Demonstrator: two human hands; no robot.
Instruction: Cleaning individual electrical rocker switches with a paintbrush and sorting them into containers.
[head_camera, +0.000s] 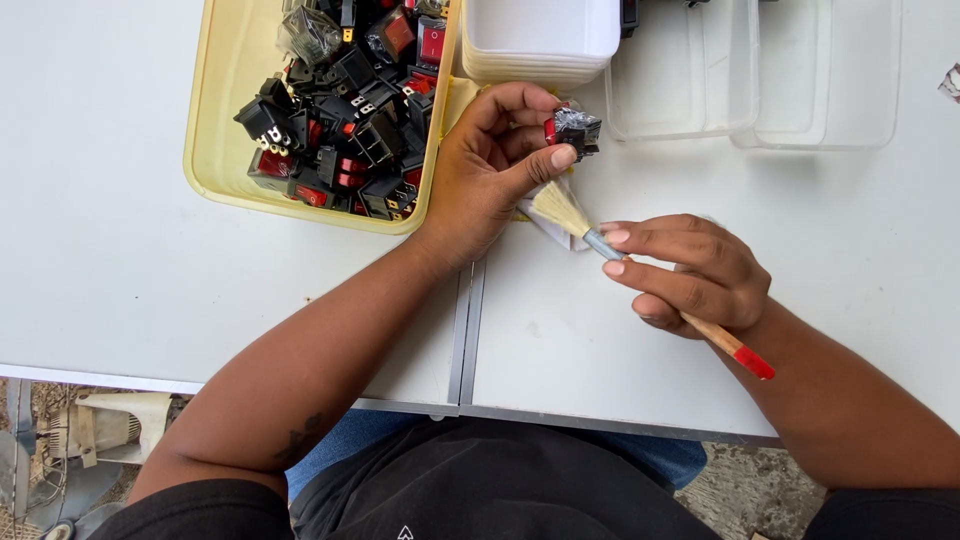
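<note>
My left hand (490, 165) grips a small black rocker switch (574, 130) with a red face, held above the white table (150, 250) between thumb and fingers. My right hand (690, 272) holds a small paintbrush (600, 243) with pale bristles, a metal ferrule and a wooden handle ending in a red tip. The bristles point up and left, just below the switch and close to my left thumb. A scrap of white paper (548, 222) lies under the bristles.
A yellow plastic tub (225, 130) at the upper left holds several black and red rocker switches (345, 120). A stack of white tubs (540, 40) stands behind my left hand. Two see-through containers (760, 70) sit at the upper right. A seam (468, 330) splits the table.
</note>
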